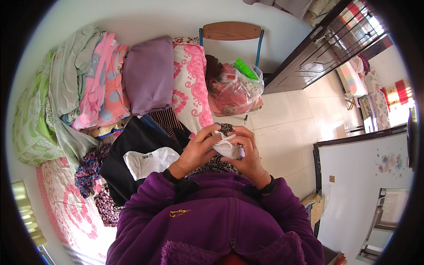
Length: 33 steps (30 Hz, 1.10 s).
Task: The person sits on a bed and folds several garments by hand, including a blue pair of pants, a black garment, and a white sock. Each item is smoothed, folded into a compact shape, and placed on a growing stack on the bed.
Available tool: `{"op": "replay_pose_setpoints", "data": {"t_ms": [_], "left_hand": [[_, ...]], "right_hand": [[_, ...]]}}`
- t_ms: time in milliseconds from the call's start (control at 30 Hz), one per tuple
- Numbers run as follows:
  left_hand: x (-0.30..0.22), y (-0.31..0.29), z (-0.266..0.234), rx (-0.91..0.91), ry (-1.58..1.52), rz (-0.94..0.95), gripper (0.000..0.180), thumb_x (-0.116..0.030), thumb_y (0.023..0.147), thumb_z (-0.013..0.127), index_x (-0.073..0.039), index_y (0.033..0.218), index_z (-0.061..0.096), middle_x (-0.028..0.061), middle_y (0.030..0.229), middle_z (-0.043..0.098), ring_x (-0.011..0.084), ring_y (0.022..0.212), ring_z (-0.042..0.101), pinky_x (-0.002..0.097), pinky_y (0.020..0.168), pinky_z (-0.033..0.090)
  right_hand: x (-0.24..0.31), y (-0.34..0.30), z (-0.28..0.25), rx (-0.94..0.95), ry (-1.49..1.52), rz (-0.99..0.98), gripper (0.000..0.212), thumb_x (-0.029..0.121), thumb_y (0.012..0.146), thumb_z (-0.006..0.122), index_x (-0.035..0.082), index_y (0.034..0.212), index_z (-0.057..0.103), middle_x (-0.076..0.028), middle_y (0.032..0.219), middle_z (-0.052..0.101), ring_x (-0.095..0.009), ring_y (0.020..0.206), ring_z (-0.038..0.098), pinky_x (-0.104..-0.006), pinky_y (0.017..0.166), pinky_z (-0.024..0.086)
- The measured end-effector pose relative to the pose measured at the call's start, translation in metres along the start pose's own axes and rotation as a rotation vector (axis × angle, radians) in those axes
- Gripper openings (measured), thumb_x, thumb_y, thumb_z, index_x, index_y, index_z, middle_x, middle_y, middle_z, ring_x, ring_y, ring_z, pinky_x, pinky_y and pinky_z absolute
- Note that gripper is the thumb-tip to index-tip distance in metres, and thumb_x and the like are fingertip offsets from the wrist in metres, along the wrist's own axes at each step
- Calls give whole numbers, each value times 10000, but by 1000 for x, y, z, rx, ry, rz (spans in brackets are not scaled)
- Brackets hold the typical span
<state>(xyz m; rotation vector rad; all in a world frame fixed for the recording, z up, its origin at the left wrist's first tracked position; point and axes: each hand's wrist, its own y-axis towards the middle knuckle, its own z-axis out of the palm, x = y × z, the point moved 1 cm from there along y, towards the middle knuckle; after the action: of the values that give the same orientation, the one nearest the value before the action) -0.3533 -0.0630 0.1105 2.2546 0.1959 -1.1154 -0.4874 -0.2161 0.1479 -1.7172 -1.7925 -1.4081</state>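
In front of my chest, both hands hold a small bunched white sock. My left hand grips its left side, fingers bent and thumb pressed in. My right hand closes on the other side, fingertips curled over the top. A bit of pale lilac shows by the right fingers; I cannot make out what it is. To the left, another white sock with dark print lies flat on a folded black garment. Black-and-white patterned fabric sits just below my hands.
A bed with a pink-and-white floral sheet carries piled clothes and a folded mauve cloth. Beyond stands a chair with a wooden back, holding a clear plastic bag and a green brush. A dark door stands ajar at right.
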Motion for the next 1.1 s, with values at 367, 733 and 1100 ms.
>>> {"op": "replay_pose_setpoints", "data": {"t_ms": [367, 733, 1100], "left_hand": [[7, -14, 7, 53, -1026, -407, 550, 62, 755, 776, -62, 1269, 623, 28, 1398, 389, 196, 1343, 399, 367, 1102, 381], [3, -22, 5, -118, -1277, -627, 607, 31, 812, 688, -53, 1380, 492, 61, 1272, 626, 195, 1209, 566, 363, 1065, 412], [-20, -12, -2, -287, -1391, -548, 559, -113, 758, 690, 13, 1279, 530, 166, 1158, 668, 254, 1020, 673, 369, 951, 524]], "right_hand": [[-10, 16, -5, 262, 586, 449, 293, 220, 1023, 498, 36, 1236, 578, -72, 1313, 488, -176, 1235, 468, -322, 1062, 350], [-15, 8, 14, -17, 1138, 581, 149, 151, 946, 561, 52, 1054, 586, -5, 1047, 587, -100, 976, 505, -273, 911, 405], [-14, 3, 33, 1, 1033, 593, 105, 109, 935, 577, 41, 1014, 589, 2, 928, 598, -95, 876, 551, -260, 829, 444]]}}
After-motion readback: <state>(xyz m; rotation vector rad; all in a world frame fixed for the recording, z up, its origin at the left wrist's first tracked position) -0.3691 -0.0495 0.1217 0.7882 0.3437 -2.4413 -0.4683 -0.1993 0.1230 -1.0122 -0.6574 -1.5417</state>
